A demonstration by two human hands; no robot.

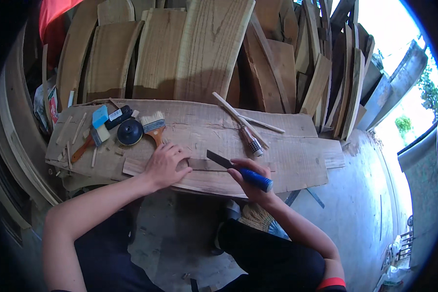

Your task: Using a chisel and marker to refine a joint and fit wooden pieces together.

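My right hand is wrapped round the blue handle of a flat-bladed tool, apparently a chisel. Its dark blade points up and left, above a long wooden strip at the bench's near edge. My left hand rests on that strip, fingers bent over it and thumb apart, left of the blade. Whether the blade touches the wood I cannot tell. Beyond my left hand lies a wide paintbrush with a wooden handle. A wood-handled tool with a patterned metal collar lies beyond my right hand.
On the rough plank bench are a round black disc, another brush, a blue block and thin sticks. Tall boards lean behind it. My legs are below the near edge; concrete floor spreads right.
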